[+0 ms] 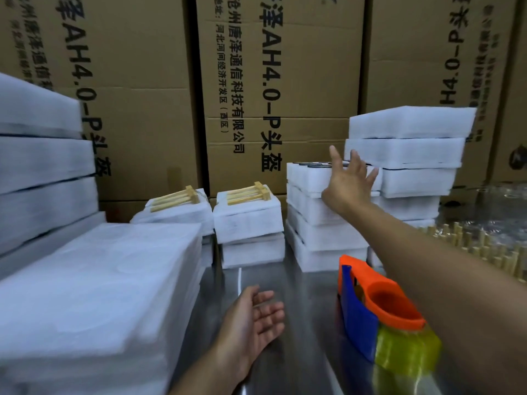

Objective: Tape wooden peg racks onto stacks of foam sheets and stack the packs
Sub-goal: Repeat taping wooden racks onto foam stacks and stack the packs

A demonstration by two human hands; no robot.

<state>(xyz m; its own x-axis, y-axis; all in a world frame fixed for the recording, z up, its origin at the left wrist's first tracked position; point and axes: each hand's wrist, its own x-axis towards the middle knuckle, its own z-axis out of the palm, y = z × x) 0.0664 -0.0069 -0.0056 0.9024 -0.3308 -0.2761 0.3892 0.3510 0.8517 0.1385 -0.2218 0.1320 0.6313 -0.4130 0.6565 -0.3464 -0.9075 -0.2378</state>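
Outstretched, the right hand (349, 181) has its fingers spread against the top pack (305, 173) of a stack of foam packs (319, 220) far back on the counter (299, 309). The left hand (253, 317) hovers palm up over the steel, fingers relaxed, holding nothing. An orange-and-blue tape dispenser (370, 309) stands beside the right forearm. Left of the stack, a wooden peg rack (175, 198) lies on one low pack and a second rack (248, 193) on its neighbour. Loose foam sheets (99, 280) are piled at the near left.

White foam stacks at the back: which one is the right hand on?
The stack of white foam packs just right of the two showing pale wooden peg racks; the right hand touches its top pack.
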